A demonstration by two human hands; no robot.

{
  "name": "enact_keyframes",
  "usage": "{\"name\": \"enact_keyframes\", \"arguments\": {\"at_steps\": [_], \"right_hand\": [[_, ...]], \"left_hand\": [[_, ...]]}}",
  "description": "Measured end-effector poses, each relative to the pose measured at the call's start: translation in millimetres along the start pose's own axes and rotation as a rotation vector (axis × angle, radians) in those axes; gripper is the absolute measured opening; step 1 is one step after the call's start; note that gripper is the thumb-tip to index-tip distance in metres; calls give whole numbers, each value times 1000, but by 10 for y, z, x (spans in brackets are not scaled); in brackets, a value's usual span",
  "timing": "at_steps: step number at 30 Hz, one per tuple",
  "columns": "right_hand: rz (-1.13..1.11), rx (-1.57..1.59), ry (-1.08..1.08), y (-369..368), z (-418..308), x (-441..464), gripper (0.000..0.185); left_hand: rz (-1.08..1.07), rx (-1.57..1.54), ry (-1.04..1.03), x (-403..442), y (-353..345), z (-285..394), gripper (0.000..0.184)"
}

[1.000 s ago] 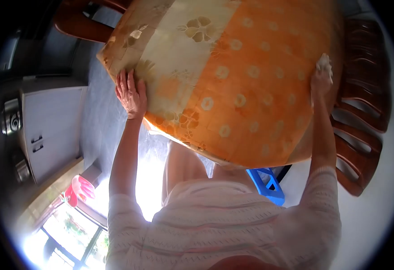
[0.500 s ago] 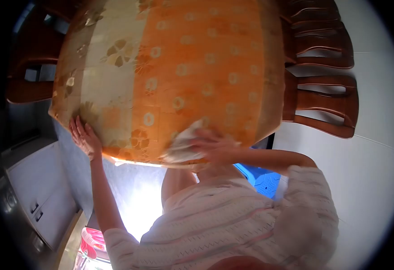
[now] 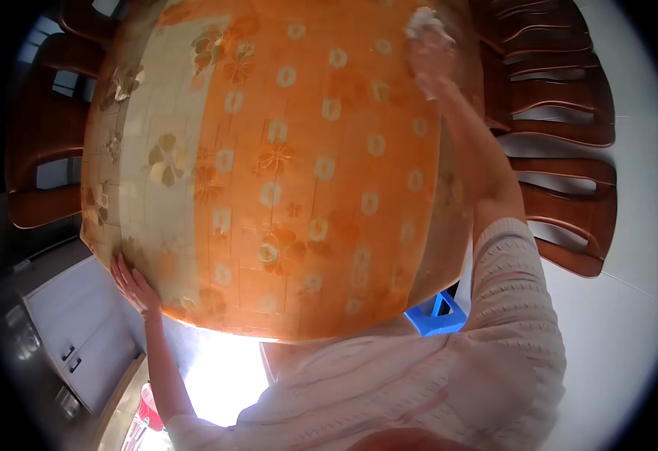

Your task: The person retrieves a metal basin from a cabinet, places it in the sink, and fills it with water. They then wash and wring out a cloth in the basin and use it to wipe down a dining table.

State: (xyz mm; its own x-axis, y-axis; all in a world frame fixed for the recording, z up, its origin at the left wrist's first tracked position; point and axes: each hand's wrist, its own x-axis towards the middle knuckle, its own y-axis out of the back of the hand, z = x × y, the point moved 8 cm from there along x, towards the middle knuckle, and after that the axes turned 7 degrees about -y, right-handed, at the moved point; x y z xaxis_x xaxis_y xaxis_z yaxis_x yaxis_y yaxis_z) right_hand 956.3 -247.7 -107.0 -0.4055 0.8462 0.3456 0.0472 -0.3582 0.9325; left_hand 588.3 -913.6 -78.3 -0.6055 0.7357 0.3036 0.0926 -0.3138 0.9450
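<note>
A table covered with an orange and beige patterned tablecloth fills the middle of the view. My left hand rests on the cloth's near left edge, fingers spread, holding nothing. Far up on the right side, my right hand presses a crumpled white cloth against the tablecloth, its arm stretched out over the table.
Brown wooden chairs line the right side, and more chairs stand at the left. A blue plastic stool is partly under the near right edge. A pale cabinet stands at the lower left.
From the near edge, my right hand has moved with the white cloth to the far right part of the table. My left hand stays at the near left edge while the view has shifted.
</note>
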Motion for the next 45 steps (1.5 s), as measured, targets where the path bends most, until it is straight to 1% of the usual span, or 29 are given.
{"name": "enact_keyframes", "arguments": {"at_steps": [2, 3, 4, 7, 10, 12, 14, 17, 20, 21, 22, 24, 27, 30, 31, 34, 36, 38, 41, 42, 43, 44, 45], "right_hand": [[43, 202, 264, 444, -1016, -333, 33], [73, 281, 391, 625, -1393, -602, 31], [102, 348, 475, 799, -1606, -887, 29], [100, 521, 585, 1047, -1787, -1225, 30], [-650, 651, 388, 963, -1643, -879, 33], [-893, 1538, -210, 883, -1269, -627, 36], [-876, 1676, -195, 884, -1116, -385, 38], [-1044, 1415, 16, 1112, -1096, -226, 44], [-1245, 991, 194, 1338, -1366, -674, 51], [-1023, 1051, 465, 1296, -1495, -791, 53], [-1051, 1020, 557, 1332, -1510, -861, 53], [-1040, 1000, 634, 1358, -1605, -944, 57], [-610, 581, 960, 1175, -1748, -1175, 60], [-474, 570, 863, 1152, -1718, -1058, 58], [-366, 524, 894, 1293, -1758, -1064, 51], [-261, 642, 856, 1241, -1692, -1402, 44], [-216, 705, 837, 1483, -1527, -1783, 36], [-211, 728, 879, 1579, -1373, -2088, 32], [-409, 886, 767, 1443, -1085, -1762, 26], [-497, 1059, 487, 1044, -722, -1380, 27], [-535, 1263, 193, 650, -329, -1035, 27], [-293, 1033, 232, 873, -150, -589, 28], [-43, 743, 213, 1102, 37, -162, 29]], "left_hand": [[-6, -13, -1, 18, -20, 9, 42], [-7, -17, 0, 3, 0, 19, 42], [-17, -2, 10, 4, 11, 21, 42], [-29, 37, 33, -8, 10, 61, 42], [-10, 34, 12, 79, 14, 122, 42], [-2, 36, -1, 43, 45, 122, 42], [7, 64, 1, 13, 13, 50, 42], [4, 86, 8, 0, -14, 34, 43], [6, 81, -6, 9, 24, 94, 43], [13, 77, -17, 27, 36, 114, 43], [10, 79, -11, 24, 23, 96, 43], [2, 87, 3, -9, 8, 58, 43], [24, 14, -26, 89, 90, 184, 43], [-1, 90, -4, 35, 40, 101, 43], [6, 79, -2, 34, 28, 115, 43], [-6, 81, -6, 44, 51, 106, 43], [-37, 126, 5, 23, 29, 107, 44], [-47, 105, 28, 23, 35, 70, 44], [-51, 98, 22, -21, -15, -45, 44], [-50, 100, 19, -38, -43, -75, 44], [-54, 98, 29, -45, -61, -61, 44], [-62, 96, 40, -54, -55, -61, 44], [-71, 94, 50, -50, -43, -57, 44]]}}
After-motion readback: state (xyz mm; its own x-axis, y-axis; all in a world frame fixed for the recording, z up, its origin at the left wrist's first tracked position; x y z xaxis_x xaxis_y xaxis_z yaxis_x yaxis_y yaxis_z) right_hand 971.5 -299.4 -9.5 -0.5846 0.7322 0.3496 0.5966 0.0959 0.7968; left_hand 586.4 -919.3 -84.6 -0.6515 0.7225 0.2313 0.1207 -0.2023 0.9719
